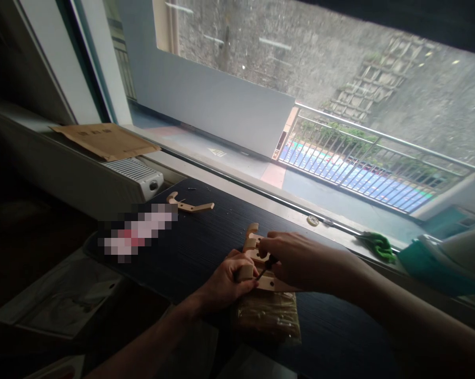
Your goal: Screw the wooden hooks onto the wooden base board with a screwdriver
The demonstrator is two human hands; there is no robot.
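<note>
My left hand (227, 276) is closed around a light wooden hook (245, 272) at the near end of a wooden hook rack (267, 283). A dark-handled screwdriver (266, 267) sits in the closed grip of my right hand (287, 255). Its shaft slants down toward the wood beside my left fingertips; the exact tip contact is hard to make out. Other curved hooks (252, 231) stand up at the rack's far end, partly covered by my right hand. Further left on the dark table lies a loose wooden hook (190, 207) with holes in it.
A plastic-wrapped bundle (267, 318) lies on the dark table (217, 231) just below the rack. Small bits are scattered near the loose hook. A brown envelope (105, 139) rests on a radiator (137, 176). The windowsill holds a green cloth (379, 246) and a teal container (423, 263).
</note>
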